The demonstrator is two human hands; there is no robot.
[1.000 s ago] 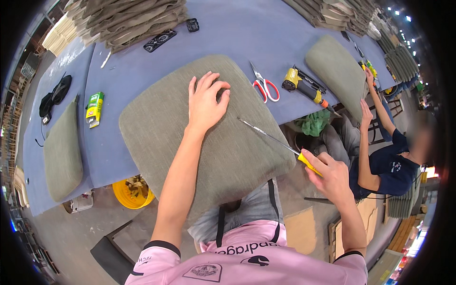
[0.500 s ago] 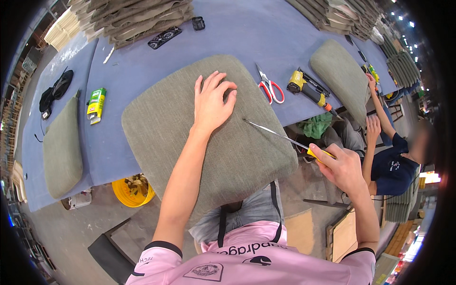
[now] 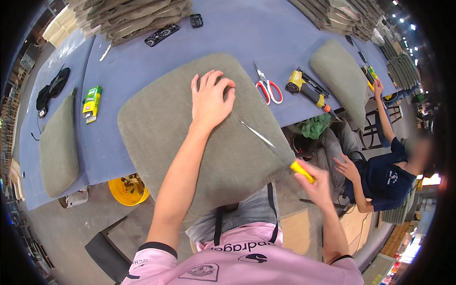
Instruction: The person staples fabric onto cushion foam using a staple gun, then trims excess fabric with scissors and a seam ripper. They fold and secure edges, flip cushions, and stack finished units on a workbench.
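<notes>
Grey-green cushion (image 3: 161, 123) lies before you, broad face up, its far part on the bench (image 3: 223, 33) and its near part over your lap. It looks roughly square, so no long axis stands out. Your left hand (image 3: 212, 102) rests palm down on the cushion's far half, thumb apart and fingers loosely bent, gripping nothing. Your right hand (image 3: 317, 184) is just off the cushion's right corner, closed around the yellow handle of a slim-shafted tool (image 3: 297, 167).

What counts is the slant of that tool: its long axis runs from the right corner inward and away from you, over the cushion's face, with the tip near your left thumb, on the side closer to you. You cannot tell from this view whether the tip touches the cushion or hangs just above it. From your right hand the cushion lies leftward; your left hand is the nearer, directly on it.

Just right of the cushion's far edge lie red-handled scissors (image 3: 266, 84), then a yellow-and-black nail gun (image 3: 298, 85). Farther right, beside a co-worker (image 3: 387, 178), sits a second cushion (image 3: 337, 78). Left of your cushion stands a green-and-yellow box (image 3: 92, 104); beyond its far edge, a fabric stack (image 3: 133, 21).
</notes>
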